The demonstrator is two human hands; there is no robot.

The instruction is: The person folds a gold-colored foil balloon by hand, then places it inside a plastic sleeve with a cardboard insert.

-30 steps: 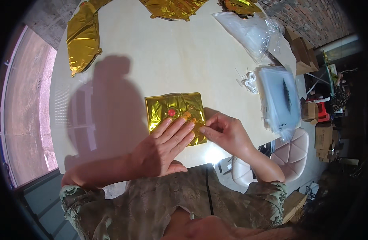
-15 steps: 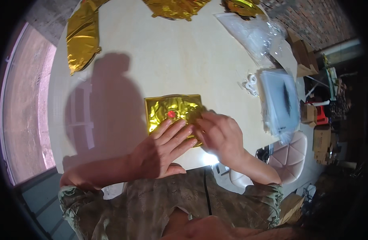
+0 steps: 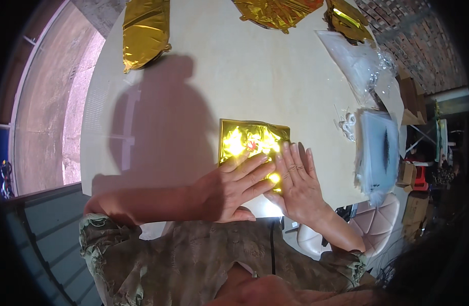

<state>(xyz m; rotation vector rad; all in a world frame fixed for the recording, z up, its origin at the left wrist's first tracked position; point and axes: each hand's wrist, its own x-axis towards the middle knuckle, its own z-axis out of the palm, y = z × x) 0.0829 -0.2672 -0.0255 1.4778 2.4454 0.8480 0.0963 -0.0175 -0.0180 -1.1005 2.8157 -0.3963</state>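
Note:
A shiny gold foil sheet [image 3: 267, 131], folded into a rough rectangle, lies on the pale table near its front edge. A small red mark shows on its top face, partly lost in glare. My left hand [image 3: 229, 188] rests flat across the foil's lower left part, fingers outstretched and pointing up and right. On the foil's right edge lies my right hand [image 3: 301, 191], palm down with its fingers extended. Both hands press on the foil without gripping it, and they cover its lower part.
Flat gold foil pieces lie at the far left [image 3: 146, 35], far middle [image 3: 280, 13] and far right [image 3: 349, 23]. To the right are clear plastic packaging [image 3: 354, 61], white string [image 3: 348, 126] and a stack of clear bags [image 3: 377, 153]. A padded chair [image 3: 379, 224] stands beyond.
My right hand has gone from curled fingers at the foil's right edge to lying flat there. My left hand stays spread on the foil. The whole view has shifted.

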